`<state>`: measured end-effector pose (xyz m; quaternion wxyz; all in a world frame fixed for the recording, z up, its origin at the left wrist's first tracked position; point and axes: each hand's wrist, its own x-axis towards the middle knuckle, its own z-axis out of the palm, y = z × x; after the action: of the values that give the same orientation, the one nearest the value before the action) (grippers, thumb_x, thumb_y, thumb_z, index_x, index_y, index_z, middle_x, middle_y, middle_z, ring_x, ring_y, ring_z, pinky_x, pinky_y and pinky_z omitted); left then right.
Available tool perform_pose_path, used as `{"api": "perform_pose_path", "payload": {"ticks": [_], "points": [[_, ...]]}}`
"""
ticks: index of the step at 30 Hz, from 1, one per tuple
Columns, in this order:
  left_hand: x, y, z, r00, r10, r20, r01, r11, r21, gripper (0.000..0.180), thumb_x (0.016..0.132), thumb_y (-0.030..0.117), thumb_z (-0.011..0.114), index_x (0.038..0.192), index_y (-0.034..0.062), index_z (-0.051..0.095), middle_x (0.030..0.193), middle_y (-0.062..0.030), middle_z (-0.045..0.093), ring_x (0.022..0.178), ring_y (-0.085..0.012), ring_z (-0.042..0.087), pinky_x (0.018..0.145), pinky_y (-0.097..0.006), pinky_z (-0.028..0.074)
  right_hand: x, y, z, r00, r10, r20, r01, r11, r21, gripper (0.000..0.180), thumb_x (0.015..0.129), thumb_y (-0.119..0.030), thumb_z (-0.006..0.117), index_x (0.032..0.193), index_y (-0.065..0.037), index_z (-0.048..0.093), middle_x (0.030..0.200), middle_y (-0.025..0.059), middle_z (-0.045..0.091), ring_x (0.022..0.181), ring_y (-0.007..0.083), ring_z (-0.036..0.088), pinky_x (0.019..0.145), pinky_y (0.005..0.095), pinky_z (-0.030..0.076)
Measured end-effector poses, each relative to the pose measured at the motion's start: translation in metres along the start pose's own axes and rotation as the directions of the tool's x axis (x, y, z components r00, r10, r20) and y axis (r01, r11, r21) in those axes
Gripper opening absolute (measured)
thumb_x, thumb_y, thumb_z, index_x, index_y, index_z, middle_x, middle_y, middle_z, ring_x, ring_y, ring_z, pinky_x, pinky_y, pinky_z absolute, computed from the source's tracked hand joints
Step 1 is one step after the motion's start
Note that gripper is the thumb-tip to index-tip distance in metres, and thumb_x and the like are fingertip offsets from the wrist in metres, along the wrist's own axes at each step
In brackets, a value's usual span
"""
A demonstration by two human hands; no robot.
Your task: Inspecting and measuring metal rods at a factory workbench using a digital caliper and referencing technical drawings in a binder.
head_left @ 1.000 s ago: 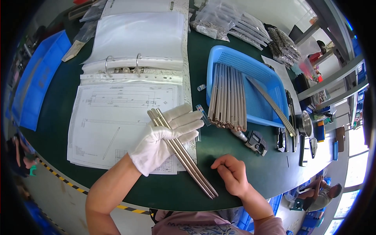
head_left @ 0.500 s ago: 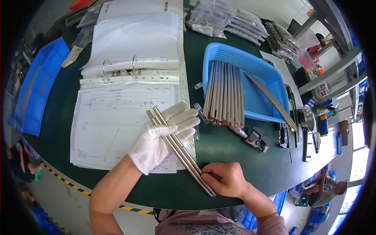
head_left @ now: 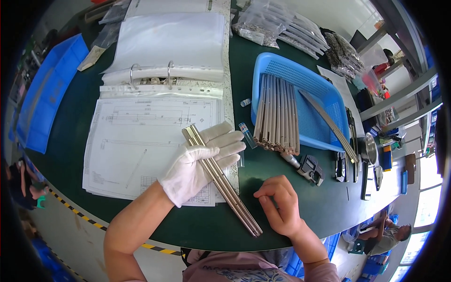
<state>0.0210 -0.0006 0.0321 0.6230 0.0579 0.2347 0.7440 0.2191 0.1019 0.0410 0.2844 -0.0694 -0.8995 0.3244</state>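
Several slim, shiny metal rods (head_left: 231, 190) lie slantwise across the palm of my left hand (head_left: 199, 160), which wears a white glove. Its thumb presses over them while the other fingers stretch out flat to the right. The rods' lower ends reach toward the table's near edge. To the right of those ends, my bare right hand (head_left: 281, 207) is apart from them, its fingers loosely bent and nothing visible in it. Beneath the gloved hand is an open ring binder with a technical drawing (head_left: 136, 141).
A blue basket (head_left: 324, 94) at the right holds many more rods (head_left: 277, 113) and flat strips (head_left: 331, 127). A digital micrometer (head_left: 307, 169) lies before it. Bagged parts (head_left: 258, 28) are at the back; a blue bin (head_left: 49, 94) stands left. A seated person (head_left: 387, 235) is far right.
My right hand has let go of the rods' lower ends and moved slightly up and right. The left hand still holds the rods. The whole view has shifted a little.
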Motion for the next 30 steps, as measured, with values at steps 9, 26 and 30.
{"api": "perform_pose_path", "payload": {"ticks": [9,26,30], "points": [[0.000,0.000,0.002,0.999,-0.014,-0.045,0.013,1.000,-0.005,0.045,0.085,-0.004,0.042,0.130,-0.0027,0.036,0.127,-0.0201,0.047,0.115,-0.0301,0.049,0.096,-0.035,0.044,-0.012,-0.012,0.011,0.977,0.190,-0.098,-0.145,0.926,0.350,0.016,0.073,0.009,0.062,0.086,0.001,0.058,0.082,0.0141,0.064,0.074,0.0212,0.065,0.065,0.0261,0.051],[0.000,-0.002,0.000,0.997,-0.014,-0.079,0.013,1.000,-0.017,0.038,0.086,-0.004,0.041,0.124,-0.0036,0.042,0.120,-0.0210,0.051,0.109,-0.0314,0.054,0.093,-0.037,0.046,-0.004,-0.014,0.008,0.985,-0.170,0.034,0.173,0.969,-0.176,0.018,0.065,0.000,0.066,0.082,-0.001,0.060,0.077,0.0088,0.064,0.059,0.0200,0.062,0.053,0.0268,0.049],[0.001,-0.002,-0.001,0.996,0.007,-0.092,-0.007,1.000,-0.007,0.035,0.085,-0.005,0.042,0.120,-0.0035,0.044,0.117,-0.0212,0.053,0.106,-0.0314,0.056,0.092,-0.037,0.047,-0.003,-0.019,0.013,0.963,-0.263,0.063,0.270,0.927,-0.262,0.021,0.060,0.004,0.061,0.080,-0.003,0.060,0.077,0.0093,0.065,0.059,0.0204,0.062,0.051,0.0275,0.049]]}}
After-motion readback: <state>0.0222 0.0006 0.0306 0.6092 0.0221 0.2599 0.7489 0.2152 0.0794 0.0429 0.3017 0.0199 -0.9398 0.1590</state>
